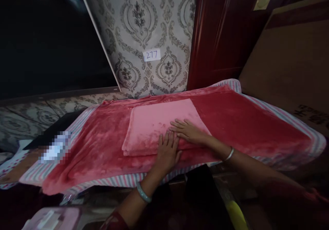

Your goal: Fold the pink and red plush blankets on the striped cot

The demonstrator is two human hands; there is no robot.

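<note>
A pink plush blanket [159, 117], folded into a flat rectangle, lies near the middle of a red plush cloth [226, 120]. My left hand [168, 151] rests on its front edge, fingers stretched out and pointing away from me. Across its front right part lies my right hand [189, 130], palm down, with fingers flat and pointing left. The two hands almost meet at the fingertips. Neither one grips anything. A green bangle [144, 193] circles my left wrist and a silver bangle [228, 154] my right.
Under the red cloth, a striped cloth [115, 181] shows along the edges. A large dark screen [51, 38] stands at the back left. A cardboard box [295, 58] stands at the right. A paper label reading 277 [151, 55] is on the patterned wall. A pink lidded container [55, 218] sits below at front left.
</note>
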